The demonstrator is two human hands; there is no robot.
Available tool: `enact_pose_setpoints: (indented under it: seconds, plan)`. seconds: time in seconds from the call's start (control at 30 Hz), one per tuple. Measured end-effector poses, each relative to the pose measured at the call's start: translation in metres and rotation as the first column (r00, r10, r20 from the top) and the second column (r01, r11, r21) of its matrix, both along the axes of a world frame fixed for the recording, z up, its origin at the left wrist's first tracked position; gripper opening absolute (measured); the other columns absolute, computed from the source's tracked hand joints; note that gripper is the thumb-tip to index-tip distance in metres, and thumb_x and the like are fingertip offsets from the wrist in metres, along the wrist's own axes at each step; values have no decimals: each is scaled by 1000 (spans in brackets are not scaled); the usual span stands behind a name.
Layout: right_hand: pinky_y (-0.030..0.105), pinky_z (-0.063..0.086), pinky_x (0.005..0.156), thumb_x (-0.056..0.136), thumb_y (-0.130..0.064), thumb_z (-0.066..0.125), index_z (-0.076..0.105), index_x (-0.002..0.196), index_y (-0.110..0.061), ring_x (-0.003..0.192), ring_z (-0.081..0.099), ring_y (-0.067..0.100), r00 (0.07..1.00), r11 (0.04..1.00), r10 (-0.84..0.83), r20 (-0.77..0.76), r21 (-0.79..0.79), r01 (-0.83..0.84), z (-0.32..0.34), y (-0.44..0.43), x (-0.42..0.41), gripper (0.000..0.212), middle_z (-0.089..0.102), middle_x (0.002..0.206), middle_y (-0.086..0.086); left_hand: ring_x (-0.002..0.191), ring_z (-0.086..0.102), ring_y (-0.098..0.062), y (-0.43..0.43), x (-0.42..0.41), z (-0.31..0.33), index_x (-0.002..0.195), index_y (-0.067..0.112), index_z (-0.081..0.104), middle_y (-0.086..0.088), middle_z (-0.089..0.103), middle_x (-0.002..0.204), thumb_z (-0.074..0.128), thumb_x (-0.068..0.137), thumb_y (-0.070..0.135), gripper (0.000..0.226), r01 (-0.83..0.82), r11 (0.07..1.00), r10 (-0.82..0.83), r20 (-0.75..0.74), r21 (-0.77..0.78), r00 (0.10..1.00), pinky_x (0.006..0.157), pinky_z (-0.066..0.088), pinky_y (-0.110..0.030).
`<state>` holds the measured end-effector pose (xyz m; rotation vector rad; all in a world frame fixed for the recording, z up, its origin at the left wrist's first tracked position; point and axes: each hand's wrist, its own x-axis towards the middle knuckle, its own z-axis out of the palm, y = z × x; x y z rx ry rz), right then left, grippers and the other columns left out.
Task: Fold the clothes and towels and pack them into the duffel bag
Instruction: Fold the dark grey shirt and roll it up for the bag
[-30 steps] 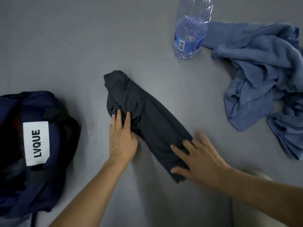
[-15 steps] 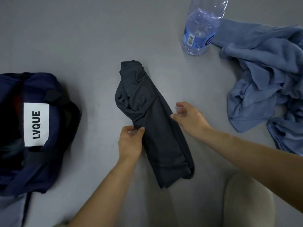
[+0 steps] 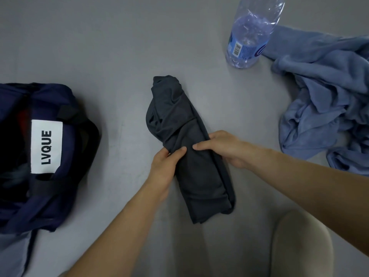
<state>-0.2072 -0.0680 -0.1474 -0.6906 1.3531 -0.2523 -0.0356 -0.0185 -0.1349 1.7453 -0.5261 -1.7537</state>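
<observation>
head view: both hands, left hand and right hand, pinch the dark folded garment mid-length, right of duffel bag; soft, limp fabric, support both ends.

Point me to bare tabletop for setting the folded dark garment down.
Free: the strip between duffel bag and dark garment, and the far-left stretch beyond the bag, left of the water bottle. Crowded: the right side, where the crumpled blue towel touches the bottle.
</observation>
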Motion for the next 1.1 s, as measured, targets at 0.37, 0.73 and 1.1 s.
enact_pose_setpoints:
  seconds: [0.37,0.73,1.1]
  plan:
    - [18,27,110,85,-37,76,76,99,-14,148,22,2,969,697,-43,-243,-703,-145,79,0,11,27,41,153,-18,116,51,10,-4,19,79,155,42,26,24,53,129,73,90,15,84,447,765,-105,595,-464,797,98,42,-12]
    - [39,53,76,76,-37,82,51,100,-11,86,60,20,972,560,-190,-139,-829,-9,108,-68,19,47,62,94,11,95,57,-3,-98,42,102,108,23,62,19,60,102,66,86,39,27,589,619,-35,731,-520,682,86,51,-38]
    - [52,48,100,78,-26,75,66,108,-6,107,63,29,991,531,-131,-40,-847,37,63,-62,4,37,69,106,14,93,60,-10,-91,40,71,111,19,61,9,64,106,69,88,22,25,642,481,59,753,-597,655,80,49,-30]
